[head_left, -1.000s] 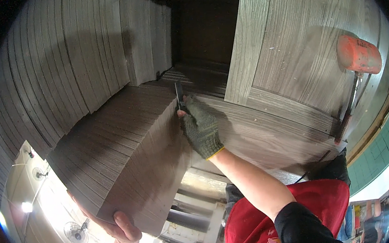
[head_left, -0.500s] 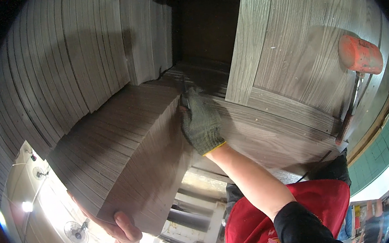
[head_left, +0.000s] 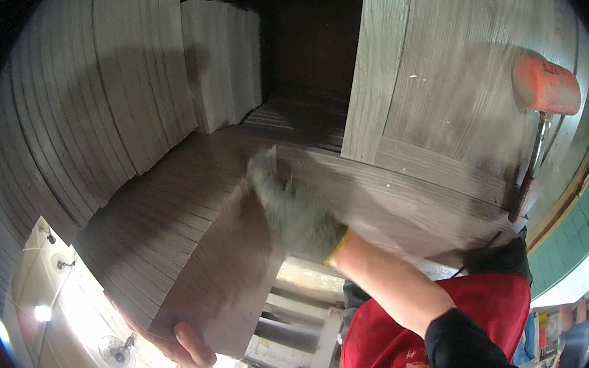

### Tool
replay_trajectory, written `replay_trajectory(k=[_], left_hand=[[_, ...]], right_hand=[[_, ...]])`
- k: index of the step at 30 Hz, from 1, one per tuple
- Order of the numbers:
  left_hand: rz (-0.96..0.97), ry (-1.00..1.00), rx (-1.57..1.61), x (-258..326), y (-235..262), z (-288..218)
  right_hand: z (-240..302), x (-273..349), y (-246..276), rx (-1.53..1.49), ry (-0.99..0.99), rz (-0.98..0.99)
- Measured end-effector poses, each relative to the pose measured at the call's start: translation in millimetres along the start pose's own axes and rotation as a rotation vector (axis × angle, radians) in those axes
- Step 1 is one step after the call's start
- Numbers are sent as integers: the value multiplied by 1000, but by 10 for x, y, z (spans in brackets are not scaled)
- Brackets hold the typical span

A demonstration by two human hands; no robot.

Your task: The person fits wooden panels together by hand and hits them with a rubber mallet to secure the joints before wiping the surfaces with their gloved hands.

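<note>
Bare left hand [head_left: 191,351] gripping the lower corner of a tight stack of grey-brown wood-grain boards [head_left: 148,235]; gloved right hand [head_left: 301,215] at the stack's upper right side.

In the head view, the left thumb presses the smooth face of the nearest board while the other fingers are mostly hidden behind the stack, which sits left of centre, its edges showing as parallel lines. The right hand, in a grey-green knit glove with a yellow cuff [head_left: 340,244], is blurred; I cannot tell whether it is open, closed or holding anything. To the right, a mallet with an orange-red cylindrical head [head_left: 545,85] lies on a pale grey wood-grain framed panel [head_left: 464,81]; a red apron [head_left: 425,316] shows below.
</note>
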State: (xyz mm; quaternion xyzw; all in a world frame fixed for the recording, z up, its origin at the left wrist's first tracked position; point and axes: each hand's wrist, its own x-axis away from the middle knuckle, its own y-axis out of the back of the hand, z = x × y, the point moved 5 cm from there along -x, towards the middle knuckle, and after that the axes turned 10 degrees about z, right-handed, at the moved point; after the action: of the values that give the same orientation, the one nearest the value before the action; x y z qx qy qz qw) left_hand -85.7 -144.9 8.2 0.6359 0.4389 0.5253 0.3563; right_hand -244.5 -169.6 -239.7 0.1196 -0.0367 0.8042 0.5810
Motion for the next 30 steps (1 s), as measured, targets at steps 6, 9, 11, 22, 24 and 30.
replay_trajectory(k=[6,9,11,22,24,30], left_hand=[[-34,22,5,-12,-22,1],[-17,26,53,10,-44,39],[-12,15,64,33,-7,47],[0,-3,80,-43,-73,48],[-10,24,299,62,-31,136],[28,17,-34,12,33,34]], right_hand=[[-223,-226,174,9,11,-31],[-361,-257,86,24,-313,324],[55,-113,5,219,-106,246],[459,27,-132,264,57,66],[1101,279,-19,150,502,-43],[-281,-158,-239,-303,-129,-61]])
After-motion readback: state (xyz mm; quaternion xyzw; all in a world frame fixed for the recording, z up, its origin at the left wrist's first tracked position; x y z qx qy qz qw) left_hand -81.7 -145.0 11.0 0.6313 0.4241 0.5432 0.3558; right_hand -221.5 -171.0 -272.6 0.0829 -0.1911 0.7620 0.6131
